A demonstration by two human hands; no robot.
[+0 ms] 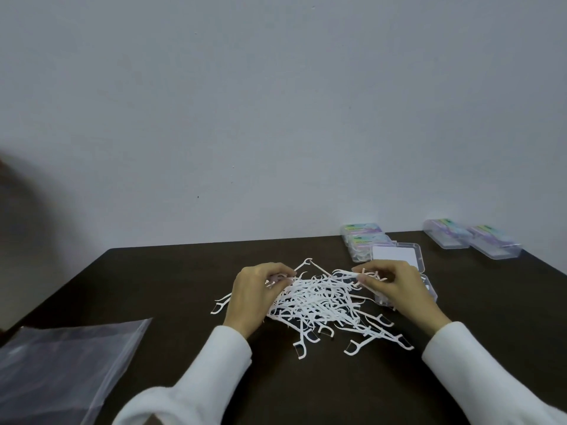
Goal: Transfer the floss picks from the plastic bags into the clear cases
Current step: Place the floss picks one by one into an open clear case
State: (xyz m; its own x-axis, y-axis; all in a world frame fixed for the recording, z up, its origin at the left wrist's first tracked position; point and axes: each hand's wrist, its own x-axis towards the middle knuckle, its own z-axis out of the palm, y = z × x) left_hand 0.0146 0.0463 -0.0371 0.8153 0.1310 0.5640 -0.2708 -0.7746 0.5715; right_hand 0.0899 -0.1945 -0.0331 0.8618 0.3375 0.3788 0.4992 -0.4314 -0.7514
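Note:
A loose heap of white floss picks (319,302) lies on the dark table (171,280), in front of me. My left hand (254,292) sits at the heap's left side with its fingers curled round a small bunch of picks. My right hand (395,286) is at the heap's upper right and pinches several picks between thumb and fingers. Behind my right hand an open clear case (399,256) lies with its lid up; my hand hides part of it. A flat clear plastic bag (61,360) lies at the near left.
Two closed cases with coloured labels (363,237) stand stacked at the table's back edge, and two more filled cases (472,240) lie at the far right. A plain wall rises behind the table. A blurred dark shape sits at the left edge.

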